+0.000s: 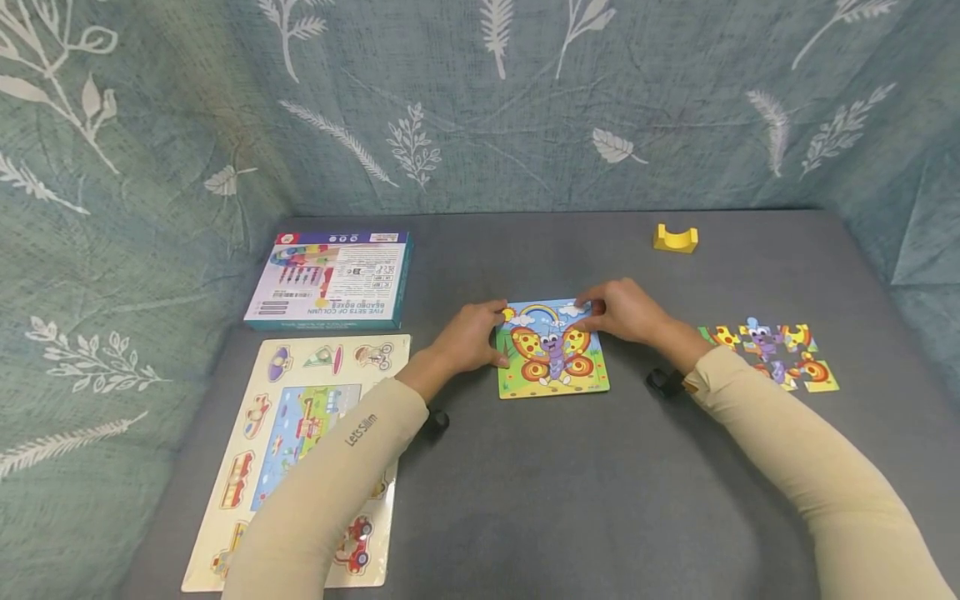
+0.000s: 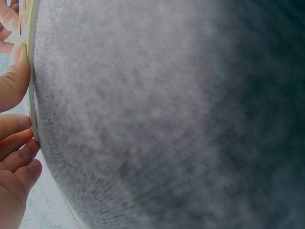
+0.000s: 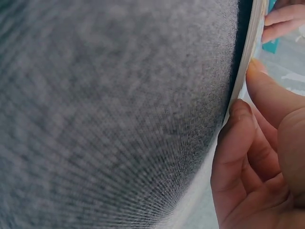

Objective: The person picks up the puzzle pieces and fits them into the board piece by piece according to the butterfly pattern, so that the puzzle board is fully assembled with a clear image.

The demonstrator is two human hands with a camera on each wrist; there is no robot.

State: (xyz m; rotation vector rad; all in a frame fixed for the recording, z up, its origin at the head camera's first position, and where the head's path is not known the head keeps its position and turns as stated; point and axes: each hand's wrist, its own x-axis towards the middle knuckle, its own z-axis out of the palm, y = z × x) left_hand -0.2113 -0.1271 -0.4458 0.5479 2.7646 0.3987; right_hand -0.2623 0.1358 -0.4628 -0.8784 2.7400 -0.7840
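Observation:
A square butterfly puzzle board [image 1: 553, 354] lies in the middle of the grey table, its rainbow and sun at the far side. My left hand [image 1: 467, 337] holds its left side, fingers near the far corner and thumb lower down. My right hand [image 1: 626, 312] pinches the far right corner. In the left wrist view, the thumb [image 2: 14, 86] and fingers meet the board's thin edge [image 2: 32, 71]. The right wrist view shows thumb [image 3: 267, 90] and fingers on the opposite edge [image 3: 245, 62]. Fingers cover parts of both sides.
Butterfly puzzle pieces [image 1: 813, 371] lie beyond my right wrist. A yellow notched block [image 1: 675, 240] stands at the back right. On the left are a bead-set box [image 1: 330, 283] and a large wooden picture board [image 1: 288, 358], partly under my left sleeve. A patterned curtain [image 1: 480, 150] hangs behind.

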